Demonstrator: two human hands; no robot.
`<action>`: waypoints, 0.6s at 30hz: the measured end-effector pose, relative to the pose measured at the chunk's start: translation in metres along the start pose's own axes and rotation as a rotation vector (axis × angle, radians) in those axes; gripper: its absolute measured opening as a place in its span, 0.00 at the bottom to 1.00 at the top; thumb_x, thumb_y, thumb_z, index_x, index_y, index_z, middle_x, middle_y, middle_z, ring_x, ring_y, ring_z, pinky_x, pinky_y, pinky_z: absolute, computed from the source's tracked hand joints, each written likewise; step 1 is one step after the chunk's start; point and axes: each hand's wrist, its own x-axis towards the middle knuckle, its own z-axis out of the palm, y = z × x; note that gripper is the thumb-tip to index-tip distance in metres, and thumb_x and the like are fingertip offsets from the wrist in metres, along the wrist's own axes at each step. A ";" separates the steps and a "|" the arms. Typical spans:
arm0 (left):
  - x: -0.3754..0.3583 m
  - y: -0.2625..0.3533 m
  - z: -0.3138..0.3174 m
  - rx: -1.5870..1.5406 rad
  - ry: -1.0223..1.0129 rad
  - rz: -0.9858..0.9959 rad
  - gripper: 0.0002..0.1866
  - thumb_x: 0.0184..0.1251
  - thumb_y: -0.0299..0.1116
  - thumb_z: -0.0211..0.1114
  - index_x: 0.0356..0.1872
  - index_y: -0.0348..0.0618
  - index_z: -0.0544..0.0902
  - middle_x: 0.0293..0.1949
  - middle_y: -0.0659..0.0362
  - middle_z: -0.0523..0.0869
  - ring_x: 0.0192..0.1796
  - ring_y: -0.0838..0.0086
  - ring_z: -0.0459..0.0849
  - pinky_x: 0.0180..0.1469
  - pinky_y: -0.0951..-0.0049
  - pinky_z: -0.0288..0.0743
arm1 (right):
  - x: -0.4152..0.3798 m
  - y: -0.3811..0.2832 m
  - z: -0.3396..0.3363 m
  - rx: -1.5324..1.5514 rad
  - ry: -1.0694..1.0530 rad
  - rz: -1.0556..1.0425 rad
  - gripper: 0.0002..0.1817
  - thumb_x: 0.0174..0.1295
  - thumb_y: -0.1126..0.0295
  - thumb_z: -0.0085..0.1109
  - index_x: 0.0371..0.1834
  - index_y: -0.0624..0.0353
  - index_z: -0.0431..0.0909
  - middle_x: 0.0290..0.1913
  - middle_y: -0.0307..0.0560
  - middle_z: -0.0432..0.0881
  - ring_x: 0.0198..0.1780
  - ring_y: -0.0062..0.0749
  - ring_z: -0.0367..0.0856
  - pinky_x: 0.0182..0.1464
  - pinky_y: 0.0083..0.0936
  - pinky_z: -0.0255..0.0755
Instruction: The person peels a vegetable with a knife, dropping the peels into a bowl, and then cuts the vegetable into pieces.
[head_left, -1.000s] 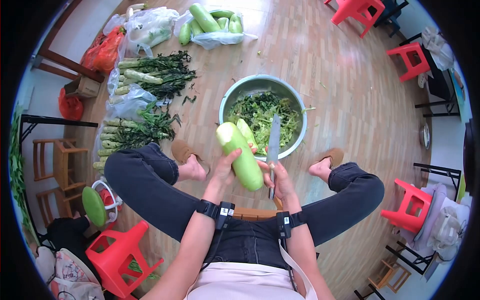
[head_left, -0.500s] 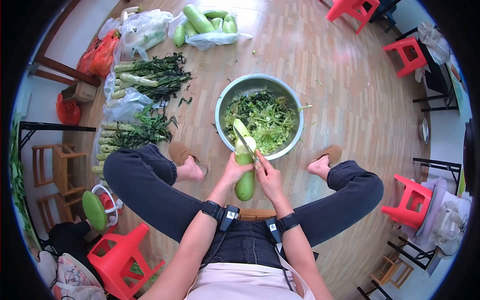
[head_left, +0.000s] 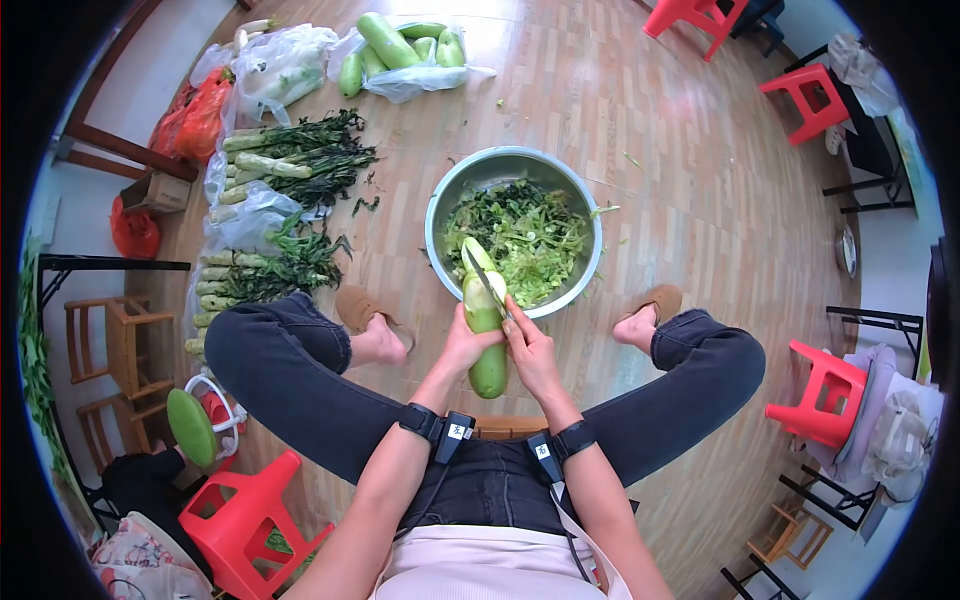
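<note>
A long green gourd (head_left: 488, 372) is held lengthwise between my knees, its far end over the basin's near rim. My left hand (head_left: 468, 343) wraps round the gourd's left side. In my right hand (head_left: 528, 343) is a knife (head_left: 481, 270), its blade lying along the pale cut surface at the gourd's far end. The cut end looks white and light green. Beneath it, the metal basin (head_left: 432, 222) holds chopped greens and pale green pieces (head_left: 535, 235).
Leafy stalks (head_left: 290, 165) lie along the left on plastic. More gourds (head_left: 390, 45) rest in a clear bag at the back. Red stools (head_left: 255, 525) stand at lower left and on the right side. My feet flank the basin on the wooden floor (head_left: 690, 200).
The view has shifted slightly. Both hands keep their hold on the gourd and knife, and the blade stays against the cut end with little visible movement.
</note>
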 end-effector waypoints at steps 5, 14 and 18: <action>0.000 -0.002 -0.002 -0.011 -0.027 -0.026 0.28 0.47 0.22 0.66 0.50 0.40 0.64 0.44 0.57 0.75 0.46 0.73 0.76 0.48 0.71 0.73 | 0.002 0.001 -0.001 -0.129 0.026 -0.015 0.20 0.62 0.68 0.50 0.59 0.51 0.68 0.39 0.38 0.80 0.30 0.12 0.69 0.35 0.13 0.67; -0.001 -0.002 -0.001 -0.114 -0.057 -0.071 0.31 0.47 0.22 0.65 0.55 0.40 0.62 0.46 0.57 0.75 0.48 0.73 0.76 0.48 0.71 0.74 | 0.009 0.013 -0.001 -0.108 0.066 -0.038 0.20 0.62 0.65 0.52 0.58 0.52 0.70 0.41 0.46 0.82 0.33 0.15 0.74 0.37 0.16 0.70; -0.007 0.007 0.001 -0.209 -0.140 -0.078 0.34 0.45 0.21 0.65 0.56 0.41 0.61 0.45 0.58 0.75 0.46 0.72 0.77 0.46 0.71 0.74 | 0.013 0.012 -0.008 0.138 0.074 -0.014 0.18 0.62 0.65 0.51 0.56 0.51 0.71 0.45 0.46 0.81 0.40 0.18 0.77 0.42 0.18 0.71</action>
